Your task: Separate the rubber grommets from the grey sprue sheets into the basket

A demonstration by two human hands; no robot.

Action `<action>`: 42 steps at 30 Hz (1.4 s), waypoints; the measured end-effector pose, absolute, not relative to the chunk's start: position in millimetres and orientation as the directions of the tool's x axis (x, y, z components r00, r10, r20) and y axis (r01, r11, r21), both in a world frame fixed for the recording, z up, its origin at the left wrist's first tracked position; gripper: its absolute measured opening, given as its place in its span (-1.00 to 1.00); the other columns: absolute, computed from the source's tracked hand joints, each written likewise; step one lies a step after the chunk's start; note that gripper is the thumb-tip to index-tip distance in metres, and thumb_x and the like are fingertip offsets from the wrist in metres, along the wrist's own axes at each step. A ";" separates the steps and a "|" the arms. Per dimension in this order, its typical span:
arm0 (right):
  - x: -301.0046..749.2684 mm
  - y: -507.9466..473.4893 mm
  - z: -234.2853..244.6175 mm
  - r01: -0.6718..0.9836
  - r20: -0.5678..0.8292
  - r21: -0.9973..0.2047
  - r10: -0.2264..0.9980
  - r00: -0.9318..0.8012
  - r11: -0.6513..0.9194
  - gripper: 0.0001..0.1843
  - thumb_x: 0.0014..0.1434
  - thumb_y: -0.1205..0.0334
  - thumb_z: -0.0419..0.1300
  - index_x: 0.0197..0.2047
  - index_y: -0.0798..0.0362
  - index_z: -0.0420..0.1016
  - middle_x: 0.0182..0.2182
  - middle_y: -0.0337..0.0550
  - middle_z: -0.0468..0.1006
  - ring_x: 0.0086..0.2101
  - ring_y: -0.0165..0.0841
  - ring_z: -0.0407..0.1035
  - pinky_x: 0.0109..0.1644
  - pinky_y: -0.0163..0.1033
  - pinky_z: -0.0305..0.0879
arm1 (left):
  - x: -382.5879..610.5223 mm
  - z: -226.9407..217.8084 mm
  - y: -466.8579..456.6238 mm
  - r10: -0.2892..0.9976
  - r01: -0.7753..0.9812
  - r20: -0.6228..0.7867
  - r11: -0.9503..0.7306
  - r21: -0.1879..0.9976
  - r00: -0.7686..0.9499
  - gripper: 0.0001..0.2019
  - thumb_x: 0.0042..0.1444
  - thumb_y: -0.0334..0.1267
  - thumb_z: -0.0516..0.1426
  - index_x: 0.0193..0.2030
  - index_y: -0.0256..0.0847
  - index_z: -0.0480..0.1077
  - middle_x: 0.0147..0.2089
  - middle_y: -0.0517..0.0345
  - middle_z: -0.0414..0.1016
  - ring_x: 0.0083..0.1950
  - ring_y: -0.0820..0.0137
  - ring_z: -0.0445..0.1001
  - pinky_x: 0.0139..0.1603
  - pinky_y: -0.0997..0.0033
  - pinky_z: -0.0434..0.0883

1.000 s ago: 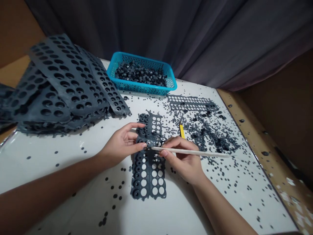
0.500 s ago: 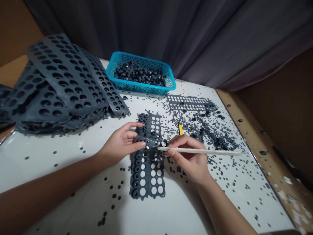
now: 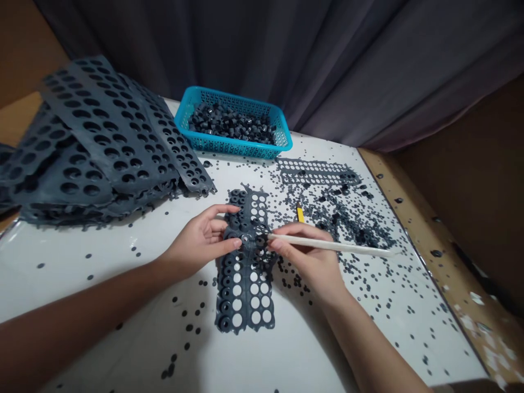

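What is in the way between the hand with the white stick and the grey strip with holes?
Nothing visible. The right hand holds the thin white stick with its tip on the dark grey rubber strip with round holes, and the left hand holds that strip's left edge.

Punched strip (image 3: 245,262): dark grey, matt, rubbery-looking moulding, ragged flash along the edges. Same matt grey finish on the stacked sheets (image 3: 102,142) and the loose discs (image 3: 360,229). Stick (image 3: 327,245): pale, dull, smooth, could be wood or rolled paper, can't tell which. Tabletop (image 3: 82,240): white, glossy, smooth, showing soft reflections. Basket (image 3: 237,144): turquoise perforated plastic, slight sheen. Curtain (image 3: 286,54): dark cloth, matt, hanging in soft folds. Side board (image 3: 450,284): bare brown wood, rough, flecked with pale chips.
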State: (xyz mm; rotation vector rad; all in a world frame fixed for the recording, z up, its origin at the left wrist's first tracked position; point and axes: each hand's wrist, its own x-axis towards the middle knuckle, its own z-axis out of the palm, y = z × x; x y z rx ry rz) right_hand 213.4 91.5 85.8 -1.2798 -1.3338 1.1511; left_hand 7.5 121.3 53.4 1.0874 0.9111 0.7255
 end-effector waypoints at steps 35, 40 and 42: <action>195.6 80.1 70.6 -0.004 0.053 -0.999 0.971 -0.232 0.054 -0.97 0.15 0.30 0.18 -0.31 0.01 0.38 -0.06 -0.10 0.52 -0.02 -0.28 0.38 0.05 -0.07 0.25 | 7.6 52.7 120.6 0.859 -0.043 -0.236 0.286 0.957 0.453 -0.60 0.05 -0.24 0.19 0.01 -0.12 0.16 -0.37 0.22 0.41 -0.32 0.45 0.39 -0.31 0.50 0.29; 192.3 80.2 65.6 -0.070 0.034 -0.997 0.976 -0.215 0.019 -0.96 0.15 0.33 0.19 -0.31 0.01 0.39 -0.07 -0.12 0.54 -0.05 -0.33 0.41 0.03 -0.15 0.28 | 8.0 50.5 119.8 0.879 -0.003 -0.221 0.245 0.969 0.422 -0.63 0.06 -0.26 0.17 -0.01 -0.13 0.17 -0.39 0.22 0.40 -0.38 0.46 0.37 -0.39 0.51 0.25; 190.5 79.7 64.6 -0.081 0.031 -0.997 0.978 -0.205 0.015 -0.96 0.15 0.33 0.19 -0.32 0.01 0.39 -0.08 -0.13 0.54 -0.05 -0.34 0.41 0.03 -0.16 0.29 | 7.9 49.4 119.6 0.885 0.001 -0.215 0.235 0.972 0.413 -0.64 0.06 -0.25 0.17 -0.02 -0.14 0.17 -0.41 0.23 0.38 -0.40 0.46 0.35 -0.41 0.52 0.23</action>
